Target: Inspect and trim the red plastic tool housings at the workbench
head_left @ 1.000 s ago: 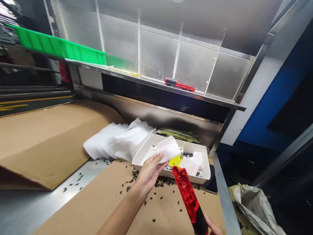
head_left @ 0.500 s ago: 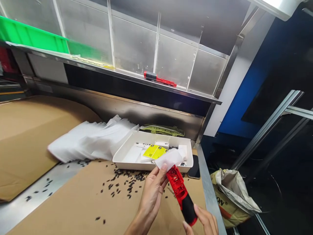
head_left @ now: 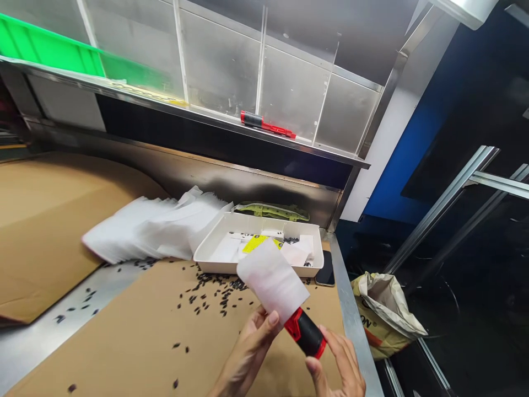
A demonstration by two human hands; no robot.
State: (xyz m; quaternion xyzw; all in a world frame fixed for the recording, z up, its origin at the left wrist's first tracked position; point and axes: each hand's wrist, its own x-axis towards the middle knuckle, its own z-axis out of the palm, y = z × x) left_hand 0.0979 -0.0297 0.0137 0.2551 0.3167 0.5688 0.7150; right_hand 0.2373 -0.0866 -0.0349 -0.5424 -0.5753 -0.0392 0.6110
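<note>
Here, the left hand (head_left: 253,347) was raised from the bottom edge over the cardboard sheet (head_left: 136,336), fingers curled and the thumb pressed against the lower edge of a white foam pouch (head_left: 273,280), which was pinched closed between thumb and fingers. The pouch was tilted up and to the left, and most of a red-and-black tool (head_left: 306,333) was sheathed in it, only the black grip end with its red collar being left exposed at the lower right. That exposed end was supported by the right hand (head_left: 336,366), whose fingers were loosely bent around and under the grip, only partly closed. Tool and pouch were held in the air above the cardboard, just in front of the white tray (head_left: 215,251). A yellow label (head_left: 258,242) was seen in the tray, but its print was too small to be read. On the crumpled sack (head_left: 384,314) beside the bench, the red letters "ON" could be made out; the rest was hidden in folds. A second red tool (head_left: 266,124) lay on the steel shelf (head_left: 198,113), and black pellets (head_left: 215,295) were scattered over the cardboard.
</note>
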